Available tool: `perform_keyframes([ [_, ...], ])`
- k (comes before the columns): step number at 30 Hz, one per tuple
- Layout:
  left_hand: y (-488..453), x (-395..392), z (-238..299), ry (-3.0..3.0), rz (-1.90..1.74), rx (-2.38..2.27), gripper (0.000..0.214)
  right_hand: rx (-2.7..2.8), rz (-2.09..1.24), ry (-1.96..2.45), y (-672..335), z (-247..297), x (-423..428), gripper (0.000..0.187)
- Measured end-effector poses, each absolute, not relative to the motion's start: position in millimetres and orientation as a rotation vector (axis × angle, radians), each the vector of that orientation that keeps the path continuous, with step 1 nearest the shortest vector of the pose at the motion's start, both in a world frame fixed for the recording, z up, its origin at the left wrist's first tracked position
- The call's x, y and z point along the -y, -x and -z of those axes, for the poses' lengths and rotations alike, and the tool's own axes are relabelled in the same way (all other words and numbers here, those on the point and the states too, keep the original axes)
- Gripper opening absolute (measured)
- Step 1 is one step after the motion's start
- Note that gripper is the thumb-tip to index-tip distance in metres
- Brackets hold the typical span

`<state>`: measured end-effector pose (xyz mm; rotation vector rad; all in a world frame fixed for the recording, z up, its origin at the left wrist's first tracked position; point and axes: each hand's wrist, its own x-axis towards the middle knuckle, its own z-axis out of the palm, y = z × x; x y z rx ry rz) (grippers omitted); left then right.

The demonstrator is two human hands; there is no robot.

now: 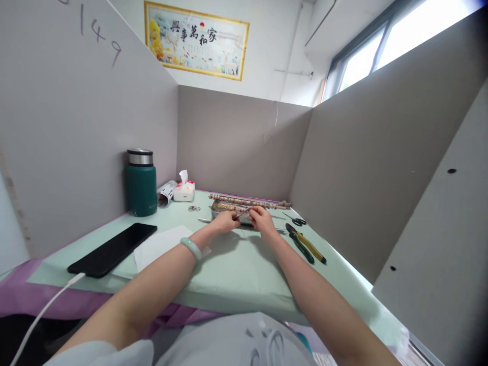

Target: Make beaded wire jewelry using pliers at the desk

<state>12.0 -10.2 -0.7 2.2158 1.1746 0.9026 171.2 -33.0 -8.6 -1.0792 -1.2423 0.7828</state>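
A person is sitting at a pale green table [236, 274] walled by grey partitions, both bare forearms reaching toward its far edge. The left hand [224, 222] and right hand [261, 218] are meeting just in front of a shallow tray [221, 205] of small beads. Both are pinching a thin rod [243, 212] between closed fingertips; it is too small to tell whether beads are on it. The rod's long axis is running left to right, tilting slightly up toward the right hand, bridging the narrow gap between the two hands, so neither hand is nearer. A long beaded strip [247, 201] is lying behind the tray, along the far edge. Pliers [305, 244] and scissors [295, 219] are lying near the right edge, just beside the right wrist. A phone [112, 249] is charging near the left edge, with a green flask [141, 183] standing at the far left corner.
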Motion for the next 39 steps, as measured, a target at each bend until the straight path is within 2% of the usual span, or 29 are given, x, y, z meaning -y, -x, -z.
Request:
perform_keyframes([
  [8,-13,-2,10,-2.352,-1.024,-1.222,0.010,1.211,-0.800,1.064,-171,9,32,0.025],
  [17,-13,3,4,-2.533,-0.841,-1.461,0.023,1.181,-0.821,1.046,-171,8,33,0.025],
  [39,-15,13,6,-2.706,-0.829,-1.599,0.021,1.247,-0.831,1.054,-168,7,35,0.016],
])
